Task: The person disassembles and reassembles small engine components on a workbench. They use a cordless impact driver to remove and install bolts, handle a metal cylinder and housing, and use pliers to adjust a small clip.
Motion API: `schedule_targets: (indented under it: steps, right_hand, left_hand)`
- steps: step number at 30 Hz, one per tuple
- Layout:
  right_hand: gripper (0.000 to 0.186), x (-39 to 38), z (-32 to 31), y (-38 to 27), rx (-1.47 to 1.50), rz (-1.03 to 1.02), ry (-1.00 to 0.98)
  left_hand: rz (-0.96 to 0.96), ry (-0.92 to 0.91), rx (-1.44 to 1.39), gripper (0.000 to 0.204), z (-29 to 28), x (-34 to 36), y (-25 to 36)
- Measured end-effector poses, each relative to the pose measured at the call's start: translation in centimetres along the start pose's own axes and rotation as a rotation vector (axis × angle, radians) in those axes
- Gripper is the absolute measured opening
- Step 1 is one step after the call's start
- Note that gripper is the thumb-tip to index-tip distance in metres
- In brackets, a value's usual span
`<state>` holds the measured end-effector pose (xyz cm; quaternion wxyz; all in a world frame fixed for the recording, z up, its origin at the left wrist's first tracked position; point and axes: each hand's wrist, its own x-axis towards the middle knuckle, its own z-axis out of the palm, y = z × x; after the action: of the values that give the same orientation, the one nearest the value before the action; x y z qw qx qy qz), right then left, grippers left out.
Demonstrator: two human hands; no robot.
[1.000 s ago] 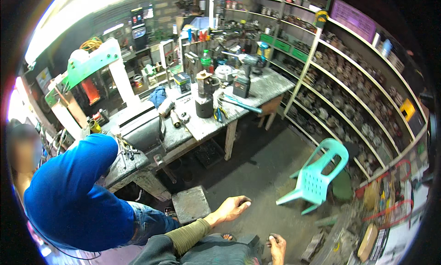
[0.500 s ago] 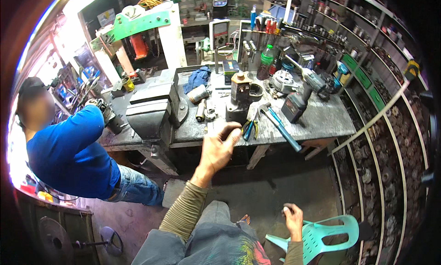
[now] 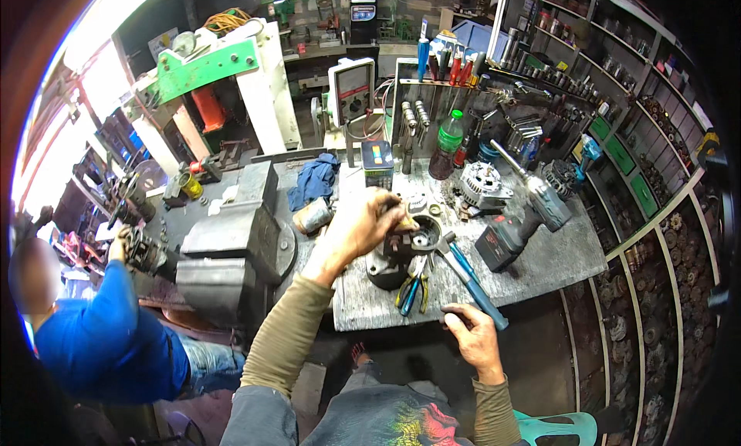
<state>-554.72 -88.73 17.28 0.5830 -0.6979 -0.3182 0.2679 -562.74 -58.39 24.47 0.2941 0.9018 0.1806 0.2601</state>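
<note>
In the head view, the left hand (image 3: 356,231) is hanging over a dark starter motor (image 3: 384,271), its fingers bent toward the motor's upper end; the fingers are hiding the spot, so whether they are closing on it or only hovering there cannot be told. The motor is standing on the desk (image 3: 557,265) with its long axis upright, its visible lower body lying below those fingers, slightly rightward and on the person's side. The left hand is clearly being the nearer one.

The right hand (image 3: 475,339) is hovering off the desk's front edge, loosely curling with thumb and fingers parted, nothing visible in it; from there the motor is lying forward and to the left. Just ahead of the right hand, a blue-handled hammer (image 3: 480,290) is slanting away toward the left, its grip end pointing back near that hand. Between the hammer and the motor, yellow-and-black pliers (image 3: 413,288) are resting with handles spread. Beyond the left hand, a blue rag (image 3: 315,182) is lying crumpled; farther right of it, an alternator (image 3: 482,183) is sitting.
</note>
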Motion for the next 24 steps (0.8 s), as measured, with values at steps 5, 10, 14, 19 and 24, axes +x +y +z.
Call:
schedule_targets:
  steps: [5, 10, 14, 19, 24]
  right_hand:
    - [0.019, 5.4, -0.6, -2.0, 0.004, -0.007, 0.098]
    - [0.026, 11.8, 0.4, -6.5, -0.075, -0.146, -0.019]
    - [0.045, 16.9, 1.7, -9.9, -0.447, -0.466, -0.246]
    - [0.052, 20.9, 3.6, -10.9, -0.682, -0.683, -0.410]
    - [0.044, 22.8, 3.7, -10.1, -0.670, -0.773, -0.547]
  left_hand:
    - [0.044, 0.245, -0.235, 0.020, -1.4, 0.4, -1.4]
    - [-0.414, 0.390, -1.187, 0.039, -1.5, 0.7, -8.2]
    - [-0.575, 0.405, -1.433, 0.039, 2.6, -2.4, -12.5]
    - [-0.788, 0.474, -1.489, 0.036, 6.6, -6.2, -13.8]
    - [-0.715, 0.562, -1.569, 0.036, 7.8, -8.2, -13.5]
